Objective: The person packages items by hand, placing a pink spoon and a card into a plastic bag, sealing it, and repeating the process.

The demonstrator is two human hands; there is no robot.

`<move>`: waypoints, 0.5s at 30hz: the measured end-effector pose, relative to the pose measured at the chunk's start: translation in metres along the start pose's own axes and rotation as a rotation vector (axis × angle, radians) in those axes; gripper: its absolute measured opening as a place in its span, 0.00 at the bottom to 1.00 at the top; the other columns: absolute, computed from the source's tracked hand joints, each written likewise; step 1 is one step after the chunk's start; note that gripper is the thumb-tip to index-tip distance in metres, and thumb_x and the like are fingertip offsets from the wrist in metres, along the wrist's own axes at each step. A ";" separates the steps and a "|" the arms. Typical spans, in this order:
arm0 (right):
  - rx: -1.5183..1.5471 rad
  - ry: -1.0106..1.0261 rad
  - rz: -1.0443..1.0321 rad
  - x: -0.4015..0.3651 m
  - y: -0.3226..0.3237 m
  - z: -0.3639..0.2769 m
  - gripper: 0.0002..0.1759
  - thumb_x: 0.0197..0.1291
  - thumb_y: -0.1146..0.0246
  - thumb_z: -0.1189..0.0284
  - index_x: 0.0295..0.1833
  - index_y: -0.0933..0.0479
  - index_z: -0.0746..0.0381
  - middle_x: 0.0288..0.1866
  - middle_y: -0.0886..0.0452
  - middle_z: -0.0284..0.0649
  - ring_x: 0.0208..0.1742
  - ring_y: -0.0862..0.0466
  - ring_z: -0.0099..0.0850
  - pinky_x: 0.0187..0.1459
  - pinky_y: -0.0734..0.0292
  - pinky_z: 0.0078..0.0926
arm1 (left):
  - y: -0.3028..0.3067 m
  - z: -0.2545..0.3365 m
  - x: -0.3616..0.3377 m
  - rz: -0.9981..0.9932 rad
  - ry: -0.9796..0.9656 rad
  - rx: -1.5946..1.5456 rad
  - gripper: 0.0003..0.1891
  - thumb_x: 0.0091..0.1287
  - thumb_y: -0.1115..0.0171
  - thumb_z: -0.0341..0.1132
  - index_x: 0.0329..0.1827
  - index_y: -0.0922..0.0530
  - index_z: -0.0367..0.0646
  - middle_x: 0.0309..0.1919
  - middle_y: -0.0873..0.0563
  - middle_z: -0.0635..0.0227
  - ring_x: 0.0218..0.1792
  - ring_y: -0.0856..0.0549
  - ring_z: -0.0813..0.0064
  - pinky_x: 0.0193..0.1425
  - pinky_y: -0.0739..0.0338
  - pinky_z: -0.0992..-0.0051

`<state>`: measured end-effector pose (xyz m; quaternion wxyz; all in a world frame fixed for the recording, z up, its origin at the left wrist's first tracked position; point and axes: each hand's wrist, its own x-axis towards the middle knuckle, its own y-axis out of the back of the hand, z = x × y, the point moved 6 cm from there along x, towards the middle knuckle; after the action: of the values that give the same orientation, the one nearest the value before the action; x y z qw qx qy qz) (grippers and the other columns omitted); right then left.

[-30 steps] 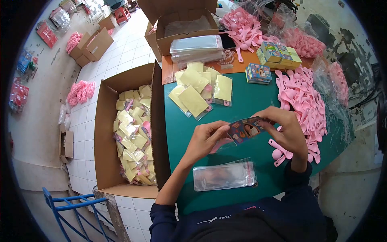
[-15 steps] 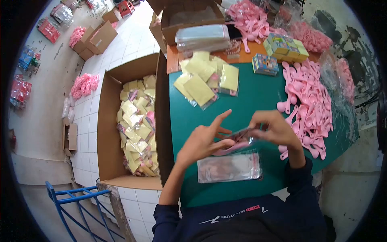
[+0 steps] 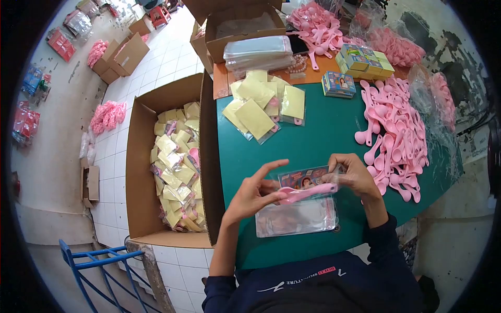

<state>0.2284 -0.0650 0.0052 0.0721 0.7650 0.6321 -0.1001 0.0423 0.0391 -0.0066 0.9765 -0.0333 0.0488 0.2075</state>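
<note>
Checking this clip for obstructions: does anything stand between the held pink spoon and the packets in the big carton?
Yes: the carton's nearer wall rises between the pink spoon and the packets. The left hand is on that path too; nothing else visible is.

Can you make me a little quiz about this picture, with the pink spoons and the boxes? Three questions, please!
1. Pick one: what colour is the spoon between the left hand and the right hand?
A) blue
B) pink
C) green

2. True or false: the blue metal frame stands on top of the green table.

3. Fill the gap: the big open box full of little packets is on the person's ____ side.

Key: 1. B; 2. false; 3. left
</note>
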 end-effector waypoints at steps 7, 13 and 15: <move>-0.106 0.055 -0.091 0.002 0.003 -0.005 0.08 0.53 0.32 0.75 0.36 0.22 0.67 0.29 0.22 0.30 0.30 0.25 0.16 0.32 0.30 0.16 | -0.002 -0.006 0.002 0.113 0.034 0.180 0.34 0.60 0.32 0.29 0.69 0.38 0.44 0.32 0.16 0.64 0.38 0.18 0.81 0.41 0.22 0.78; -0.364 0.228 0.142 0.006 0.000 -0.026 0.12 0.56 0.35 0.74 0.45 0.20 0.66 0.41 0.17 0.41 0.39 0.20 0.26 0.39 0.24 0.21 | -0.016 -0.022 -0.003 0.274 0.020 -0.089 0.32 0.70 0.45 0.37 0.72 0.51 0.44 0.50 0.22 0.52 0.50 0.18 0.67 0.47 0.18 0.70; -0.529 0.325 -0.029 0.003 -0.017 -0.034 0.21 0.58 0.35 0.70 0.58 0.24 0.60 0.57 0.23 0.50 0.54 0.22 0.41 0.51 0.25 0.30 | -0.036 -0.031 -0.002 0.081 0.114 -0.392 0.32 0.76 0.57 0.43 0.75 0.62 0.49 0.51 0.23 0.53 0.52 0.20 0.67 0.47 0.18 0.69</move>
<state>0.2148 -0.0505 0.0377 0.1651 0.7166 0.6503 0.1906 0.0526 0.0032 -0.0351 0.9378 -0.2323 0.0641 0.2500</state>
